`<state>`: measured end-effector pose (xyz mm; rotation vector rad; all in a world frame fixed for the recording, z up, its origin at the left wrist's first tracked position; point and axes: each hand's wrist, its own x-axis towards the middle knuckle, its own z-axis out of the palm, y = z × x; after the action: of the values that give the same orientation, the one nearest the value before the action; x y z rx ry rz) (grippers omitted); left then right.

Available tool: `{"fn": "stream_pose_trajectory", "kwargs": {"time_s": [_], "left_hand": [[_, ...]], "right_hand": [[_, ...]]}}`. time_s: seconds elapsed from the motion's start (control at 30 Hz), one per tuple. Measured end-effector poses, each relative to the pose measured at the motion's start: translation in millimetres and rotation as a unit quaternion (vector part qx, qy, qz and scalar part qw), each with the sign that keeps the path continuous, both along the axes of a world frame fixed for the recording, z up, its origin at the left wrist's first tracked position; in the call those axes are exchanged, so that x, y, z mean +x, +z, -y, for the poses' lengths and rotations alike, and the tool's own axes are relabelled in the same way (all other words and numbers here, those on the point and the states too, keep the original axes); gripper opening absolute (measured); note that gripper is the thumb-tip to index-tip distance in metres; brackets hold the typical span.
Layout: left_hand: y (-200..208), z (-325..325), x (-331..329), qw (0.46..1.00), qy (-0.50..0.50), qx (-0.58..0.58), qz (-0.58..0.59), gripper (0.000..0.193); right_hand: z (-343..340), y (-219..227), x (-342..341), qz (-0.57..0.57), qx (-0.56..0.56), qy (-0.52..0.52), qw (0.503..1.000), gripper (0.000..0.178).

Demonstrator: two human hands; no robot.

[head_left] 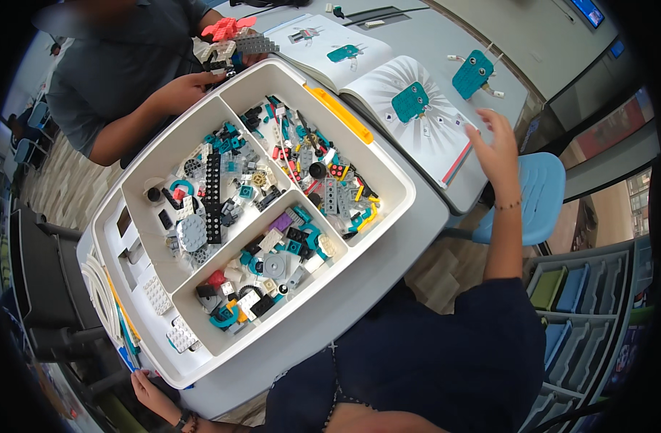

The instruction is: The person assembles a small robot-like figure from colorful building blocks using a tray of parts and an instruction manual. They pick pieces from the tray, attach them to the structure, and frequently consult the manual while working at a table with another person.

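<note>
The right hand (498, 148) is raised above the right edge of the desk (388, 267), its fingers spread and released, holding nothing. It hovers just beside the outer corner of the open instruction booklet (388, 86), near the page with a teal figure drawn on it; I cannot tell if a fingertip touches the paper. A thin bracelet sits on this wrist.

The left hand (151, 393) is low at the near left corner of the desk, under the corner of the white sorting tray (301, 285). Its fingers curl around the tray's bottom edge and seem to grasp it, though much of the hand is hidden.

The tray takes most of the desk. It has several compartments full of small building bricks (272, 187) in grey, black, teal, white and some red and yellow. Flat white plates lie in the narrow compartment at the left, and an orange clip sits on the far rim.

Beyond the booklet, near the far right edge of the desk, lies a small built teal model (473, 72) with eyes and white limbs.

At the far left corner another person sits, and their hand (186, 88) rests against the tray's far wall. Before them stands a partly built model (229, 43) with red and grey parts. A light blue chair (543, 195) stands beside the right edge of the desk.
</note>
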<state>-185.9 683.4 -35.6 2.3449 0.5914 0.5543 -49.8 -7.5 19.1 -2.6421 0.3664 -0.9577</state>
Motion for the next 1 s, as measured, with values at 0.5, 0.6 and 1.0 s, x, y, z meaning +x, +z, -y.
{"fn": "stream_pose_trajectory", "kwargs": {"time_s": [0.5,0.6,1.0], "left_hand": [[3.0,7.0,5.7,1.0,0.006,0.012,-0.009,0.032],[-1.9,-1.4,3.9,1.0,-0.002,0.019,-0.012,0.032],[20.9,38.6,13.4,0.999,0.033,-0.004,-0.028,0.035]], "right_hand": [[64.7,-39.4,38.2,-0.237,-0.01,-0.122,0.964,0.075],[69.7,-37.3,37.9,-0.245,0.011,-0.124,0.962,0.077],[61.0,-33.9,32.0,-0.197,-0.014,-0.129,0.972,0.071]]}}
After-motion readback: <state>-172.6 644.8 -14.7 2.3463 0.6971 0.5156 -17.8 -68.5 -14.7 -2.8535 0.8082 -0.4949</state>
